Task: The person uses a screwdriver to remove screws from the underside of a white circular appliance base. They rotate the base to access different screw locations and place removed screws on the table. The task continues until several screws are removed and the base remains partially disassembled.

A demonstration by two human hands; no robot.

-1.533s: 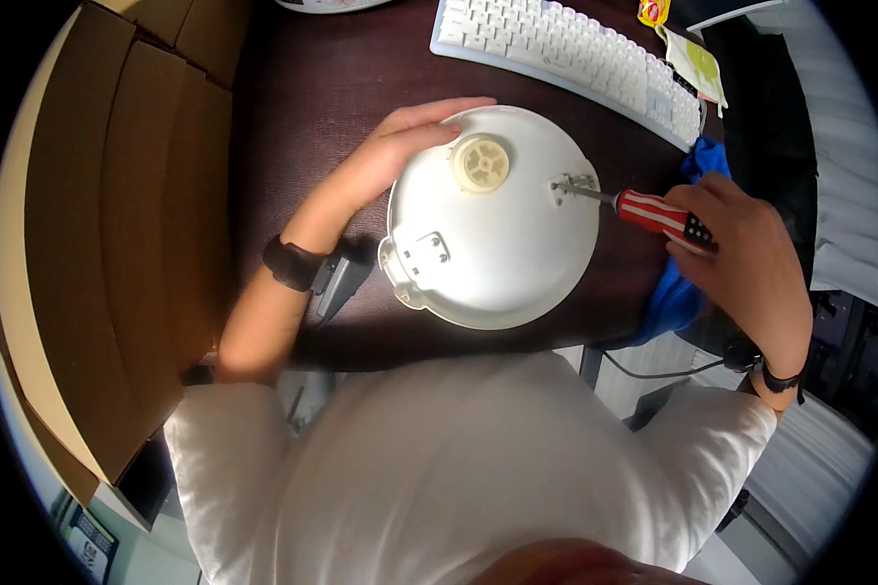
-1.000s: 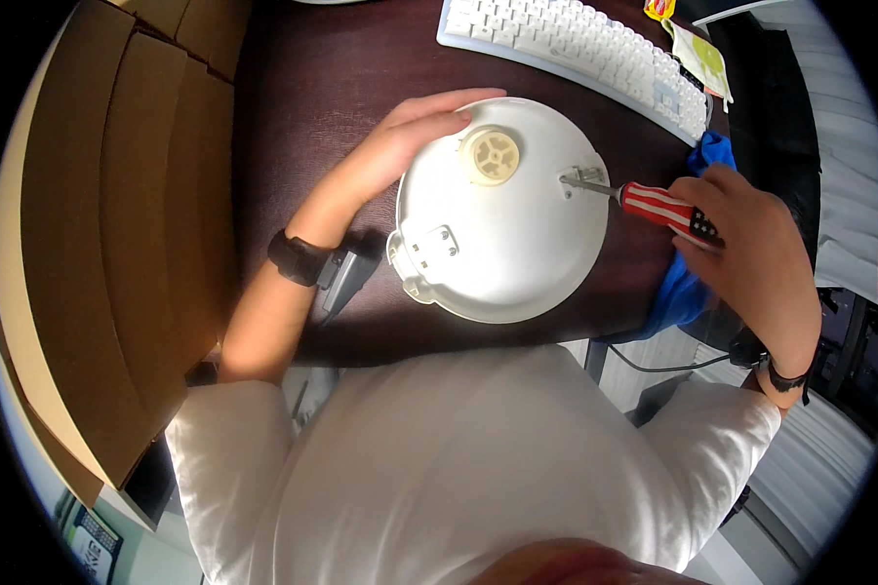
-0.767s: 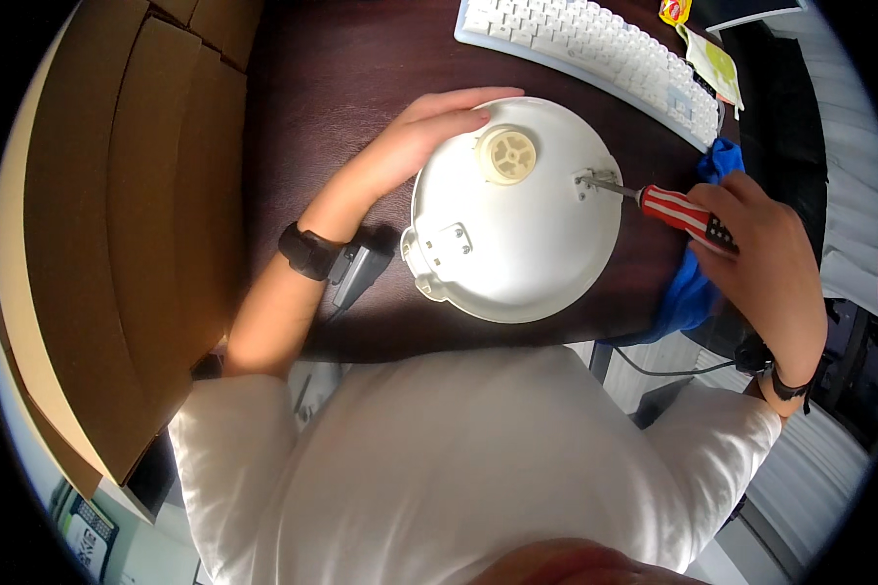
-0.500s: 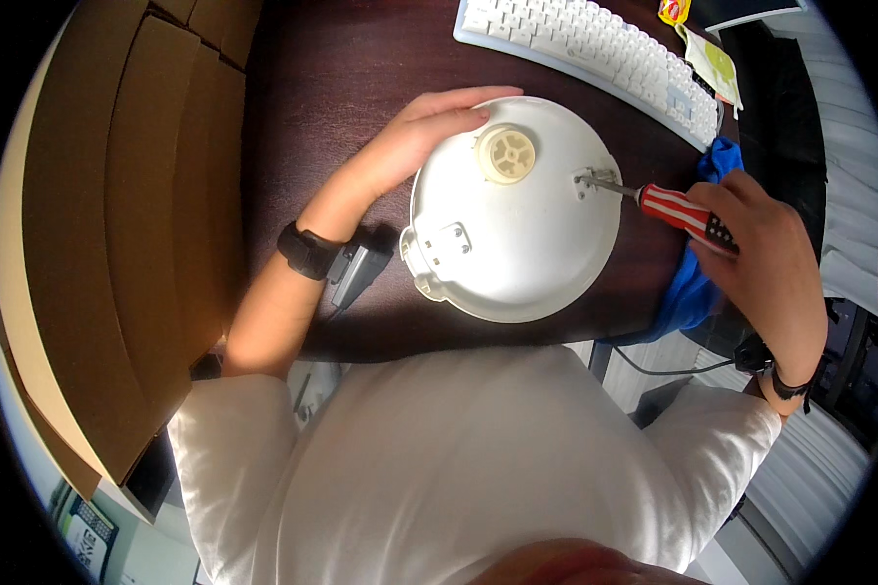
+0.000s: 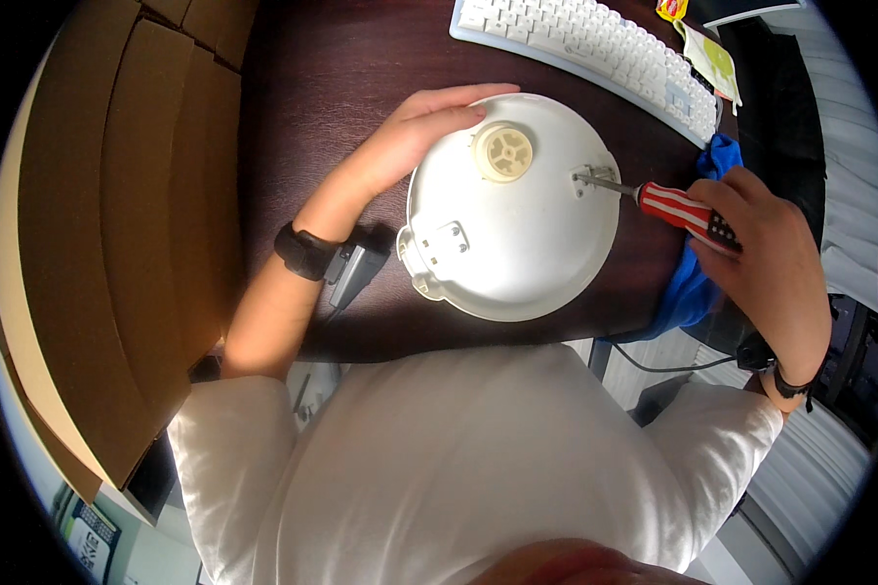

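Note:
A round white plastic lid-like part (image 5: 527,249) lies over the dark table, a cream round knob-like fitting (image 5: 508,154) standing on its upper left. My left hand (image 5: 439,119) holds the upper left rim, thumb on the face and fingers along the edge. In my right hand (image 5: 766,239) is a screwdriver (image 5: 673,206) with a red, white and dark star-patterned handle. Its metal tip meets a small bracket (image 5: 589,180) at the part's right edge. Whether a screw sits under the tip is too small to tell. A hinge-like piece (image 5: 421,263) juts from the part's left side.
A white keyboard (image 5: 595,58) runs along the far side. Blue cloth (image 5: 691,292) hangs at the table's right edge. By my left wrist lies a grey-black device (image 5: 360,273). A large cardboard box (image 5: 132,234) stands at left, and small packets (image 5: 709,63) lie at far right.
The white part and my left hand have shifted very slightly left in the picture. The screwdriver tip stays at the bracket, and both hands keep their hold.

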